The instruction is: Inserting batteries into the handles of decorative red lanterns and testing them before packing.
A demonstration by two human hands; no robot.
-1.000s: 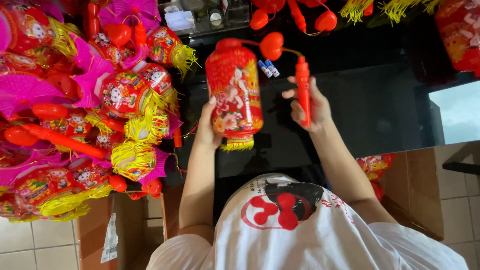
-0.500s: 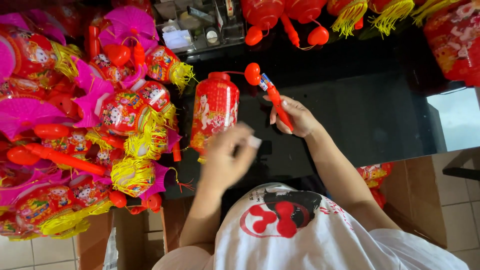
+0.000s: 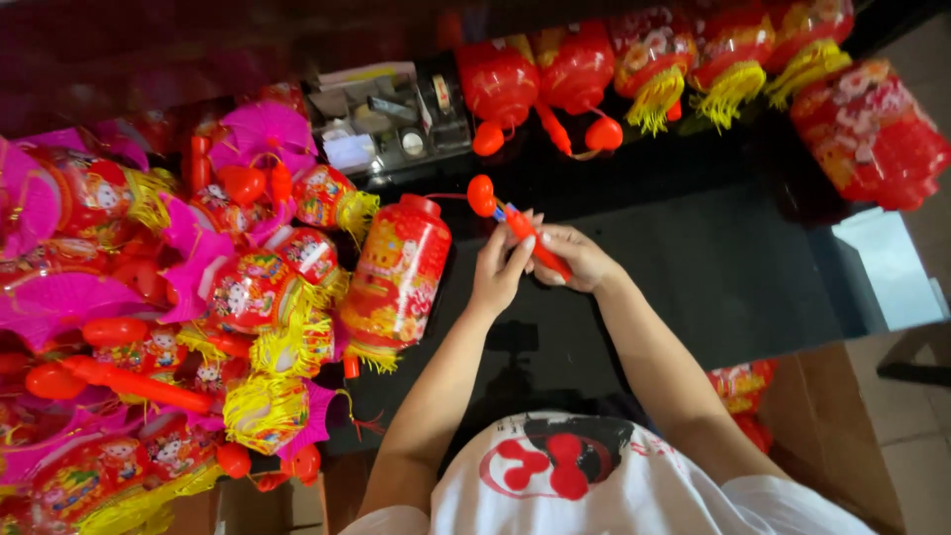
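Now both hands meet over the black bench. The right hand is closed around the red lantern handle, and the left hand pinches it with fingers. Just left lies the red lantern, beside the lantern pile.

Your view is evenly lit, daylight perhaps from the right, dim blurred top-left corner, sheen on the dark table, wide-angle stretching at edges.
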